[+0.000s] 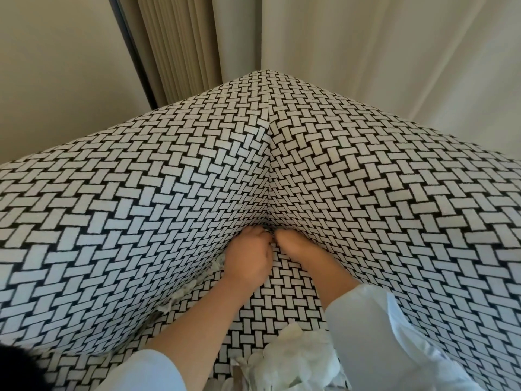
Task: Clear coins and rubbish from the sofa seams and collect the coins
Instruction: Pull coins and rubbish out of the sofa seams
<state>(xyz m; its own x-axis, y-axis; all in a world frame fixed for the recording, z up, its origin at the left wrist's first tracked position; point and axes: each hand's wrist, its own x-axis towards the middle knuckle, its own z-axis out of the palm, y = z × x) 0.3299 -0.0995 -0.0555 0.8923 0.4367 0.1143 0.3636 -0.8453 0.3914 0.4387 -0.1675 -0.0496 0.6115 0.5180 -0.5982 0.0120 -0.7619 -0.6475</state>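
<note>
On black-&-white sofa, digging into corner seam w/ left hand, fingers curled, & right hand, fingertips buried; hold unclear.

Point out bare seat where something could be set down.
Free: the seat strip running from the left hand and right hand back to the tissue pile. Crowded: the corner seam, where both hands dig, and the left seam, lined with tissue scraps.
</note>
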